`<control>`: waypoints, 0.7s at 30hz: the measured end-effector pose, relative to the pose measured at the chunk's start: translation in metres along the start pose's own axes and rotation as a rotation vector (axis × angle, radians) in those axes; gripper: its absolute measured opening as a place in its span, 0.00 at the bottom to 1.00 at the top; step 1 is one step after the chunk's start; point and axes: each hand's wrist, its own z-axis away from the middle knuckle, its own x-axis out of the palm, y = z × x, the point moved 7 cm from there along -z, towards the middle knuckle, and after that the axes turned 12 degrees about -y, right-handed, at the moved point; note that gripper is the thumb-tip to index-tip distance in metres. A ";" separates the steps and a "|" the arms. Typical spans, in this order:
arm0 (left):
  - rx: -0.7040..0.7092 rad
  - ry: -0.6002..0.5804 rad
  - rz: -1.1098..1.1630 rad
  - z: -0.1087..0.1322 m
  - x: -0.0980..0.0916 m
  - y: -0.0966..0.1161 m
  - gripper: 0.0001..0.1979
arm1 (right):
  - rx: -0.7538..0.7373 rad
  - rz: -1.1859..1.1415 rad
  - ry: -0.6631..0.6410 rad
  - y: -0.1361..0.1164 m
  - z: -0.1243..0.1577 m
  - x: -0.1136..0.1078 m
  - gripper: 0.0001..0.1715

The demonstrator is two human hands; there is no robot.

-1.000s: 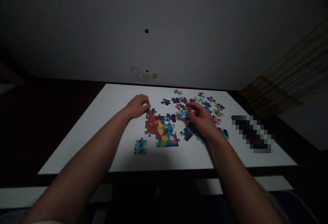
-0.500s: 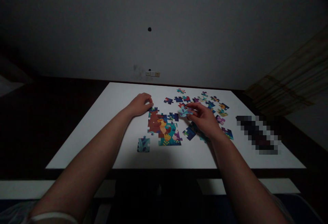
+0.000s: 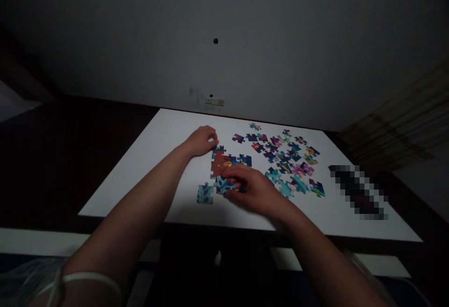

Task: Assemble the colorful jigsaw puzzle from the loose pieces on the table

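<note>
A blue patterned puzzle piece (image 3: pixel 223 185) sits at the near edge of a partly joined picture (image 3: pixel 218 163), pinched between thumb and fingers of the right hand (image 3: pixel 253 189), which is the nearer of the two hands and reaches in from the piece's right. Roughly square, the piece shows no clear long axis; whether it interlocks is hidden by the fingers. Just to its left lies a leaf-patterned piece (image 3: pixel 205 193). The left hand (image 3: pixel 201 141) is curled at the picture's far left corner, thumb and forefinger drawn together; whether it has hold of anything cannot be told. Loose pieces (image 3: pixel 280 157) spread across the right half of the white surface (image 3: pixel 140 157), with a pixelated dark object (image 3: pixel 358 192) farther right. Beyond, in a dim room, a grey wall (image 3: pixel 140 40) carries sockets (image 3: pixel 214 102), and a striped curtain (image 3: pixel 375 138) hangs at right.
</note>
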 end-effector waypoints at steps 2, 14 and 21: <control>-0.004 0.001 0.004 -0.001 0.001 -0.001 0.08 | -0.008 0.059 0.024 -0.001 -0.002 0.007 0.31; 0.000 -0.001 0.009 -0.004 0.004 0.001 0.06 | 0.040 0.068 0.103 0.012 0.003 0.015 0.32; -0.024 0.003 0.010 -0.004 0.006 -0.004 0.07 | -0.004 0.118 0.081 0.002 0.007 0.016 0.38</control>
